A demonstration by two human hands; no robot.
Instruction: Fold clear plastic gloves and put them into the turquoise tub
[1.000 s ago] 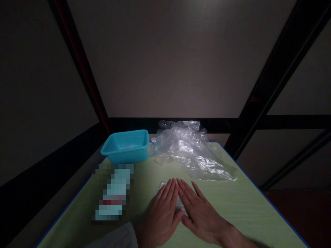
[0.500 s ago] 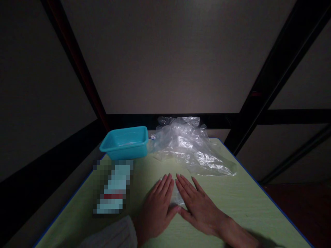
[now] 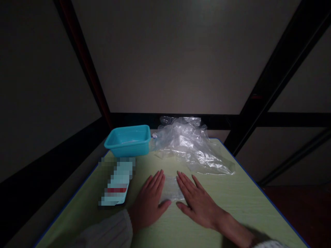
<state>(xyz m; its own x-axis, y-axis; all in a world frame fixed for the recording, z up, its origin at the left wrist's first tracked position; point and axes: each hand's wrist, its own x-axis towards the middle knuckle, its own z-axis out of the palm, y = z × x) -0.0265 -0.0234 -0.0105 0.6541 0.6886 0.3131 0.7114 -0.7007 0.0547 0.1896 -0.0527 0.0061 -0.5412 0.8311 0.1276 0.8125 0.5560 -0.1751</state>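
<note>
- Sheet of clear, flat plastic (image 3: 171, 189): lies between left hand (image 3: 148, 204) and right hand (image 3: 201, 202).
- Fingers: extended on both hands, gripping nothing.
- Apparent step: smoothing; further flattening calls for even outward pressure.

Left grip (image 3: 149, 199): bare hand, palm down, fingers (image 3: 156, 182) extended and held close together, angled forward and slightly inward. Left thumb (image 3: 164, 205) spread toward right. Right grip (image 3: 198, 202): bare hand, palm down, fingers angled forward-left, little finger (image 3: 198, 182) set apart from rest. Right thumb (image 3: 184, 208) faced left one; gap between. Left forearm (image 3: 108, 230) sleeved to wrist; right forearm (image 3: 234, 225) bared above wrist. Both forearms converged forward.
</note>
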